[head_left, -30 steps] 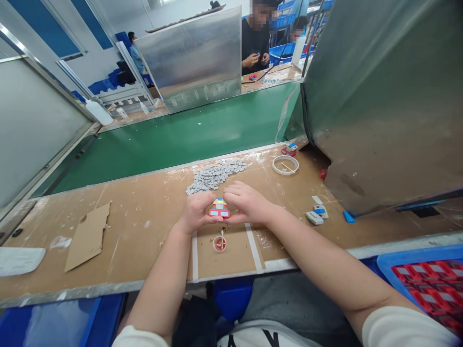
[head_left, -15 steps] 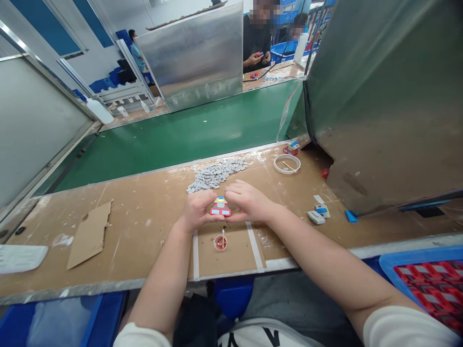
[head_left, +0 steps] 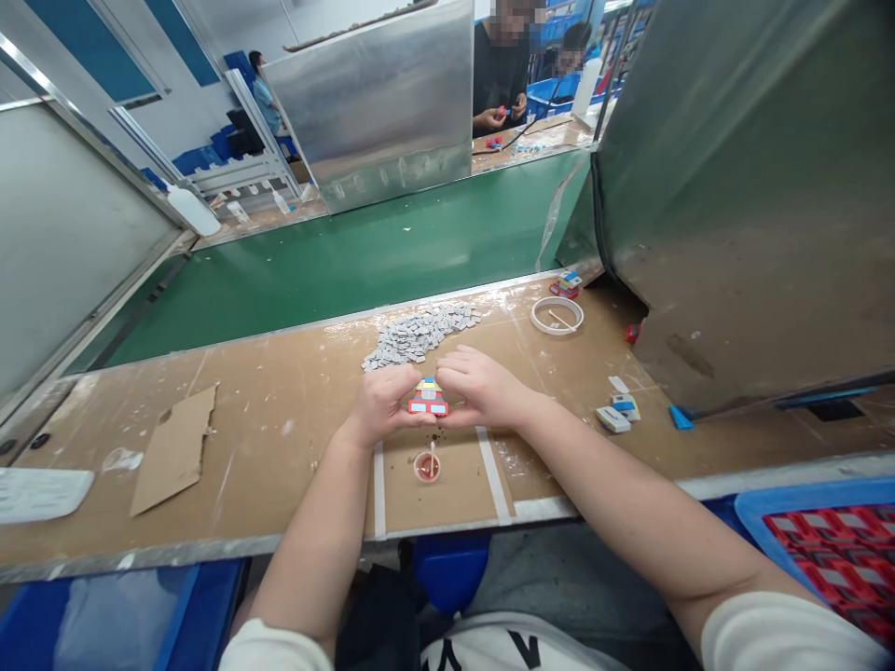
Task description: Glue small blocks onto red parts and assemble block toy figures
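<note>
Red, blue and yellow, the small plastic toy block piece [head_left: 428,399] is sitting pinched between our left hand [head_left: 381,403] and our right hand [head_left: 482,387], both clamped on it just above the brown board worktop [head_left: 280,410]. We are judging this a pressing-together step; next we are needing steady, even squeezing. Just beside, we are seeing a small round cup of red liquid [head_left: 426,465], a heap of grey flat chips [head_left: 419,333], a white ring [head_left: 556,315] and a loose cardboard scrap [head_left: 174,449]; nothing is blocking us.
</note>
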The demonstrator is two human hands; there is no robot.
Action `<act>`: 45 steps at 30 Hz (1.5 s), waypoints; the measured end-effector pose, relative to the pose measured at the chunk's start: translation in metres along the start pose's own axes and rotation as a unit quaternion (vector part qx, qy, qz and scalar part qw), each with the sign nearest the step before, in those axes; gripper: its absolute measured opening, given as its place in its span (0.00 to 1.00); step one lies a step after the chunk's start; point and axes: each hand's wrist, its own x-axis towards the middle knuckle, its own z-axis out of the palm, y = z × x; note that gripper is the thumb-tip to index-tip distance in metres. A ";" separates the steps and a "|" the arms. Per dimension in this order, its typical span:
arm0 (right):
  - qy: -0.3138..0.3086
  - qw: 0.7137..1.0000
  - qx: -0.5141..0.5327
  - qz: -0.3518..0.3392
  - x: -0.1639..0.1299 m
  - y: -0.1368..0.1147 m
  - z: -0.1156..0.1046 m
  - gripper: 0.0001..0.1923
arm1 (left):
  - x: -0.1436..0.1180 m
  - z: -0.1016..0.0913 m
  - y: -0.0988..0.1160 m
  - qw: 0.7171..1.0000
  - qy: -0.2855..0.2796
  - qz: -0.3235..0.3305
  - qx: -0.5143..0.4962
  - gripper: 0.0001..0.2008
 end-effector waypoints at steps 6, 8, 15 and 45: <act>0.011 1.000 0.004 -0.009 0.000 0.000 0.000 0.22 | -0.001 -0.001 0.000 1.000 -0.008 -0.009 0.010 0.33; 0.012 1.000 0.005 -0.010 0.000 0.000 0.000 0.23 | -0.002 -0.001 -0.001 1.000 -0.013 -0.012 0.014 0.33; 0.006 1.000 0.000 -0.003 0.000 0.000 0.001 0.23 | -0.003 0.000 -0.002 0.999 -0.024 -0.023 0.026 0.35; 0.130 0.984 -0.112 0.037 0.001 0.001 0.003 0.18 | -0.005 0.003 -0.005 0.996 0.066 0.017 0.050 0.33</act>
